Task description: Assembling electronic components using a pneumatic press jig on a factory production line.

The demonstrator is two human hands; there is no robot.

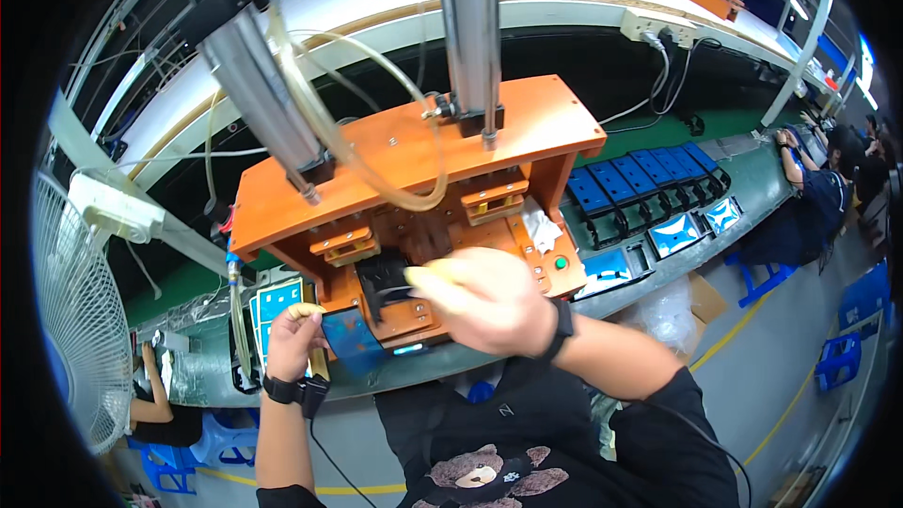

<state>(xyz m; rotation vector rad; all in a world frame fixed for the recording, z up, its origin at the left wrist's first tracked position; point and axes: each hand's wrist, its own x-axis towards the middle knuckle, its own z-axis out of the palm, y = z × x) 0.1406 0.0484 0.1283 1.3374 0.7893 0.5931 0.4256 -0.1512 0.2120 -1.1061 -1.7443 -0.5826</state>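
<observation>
My left hand [293, 341] is at the front left of an orange press [414, 155]. Its thumb and fingers pinch the corner of a dark blue flat panel [354, 341], which hangs tilted by the press's front edge. My right hand [494, 301] is in front of the press opening, smeared by motion. Yellow covers show on its fingertips, and whether it holds anything cannot be made out. Behind it, a black frame-like part [384, 280] sits in the press's left bay. The right hand hides part of the press bed.
Two metal cylinders [467, 28] with hoses rise from the press. A green button [561, 263] is at its right front. Blue-topped black frames [630, 179] line the bench to the right. Blue-and-white sheets [279, 299] lie left. A fan [80, 320] stands far left; other people sit along the bench.
</observation>
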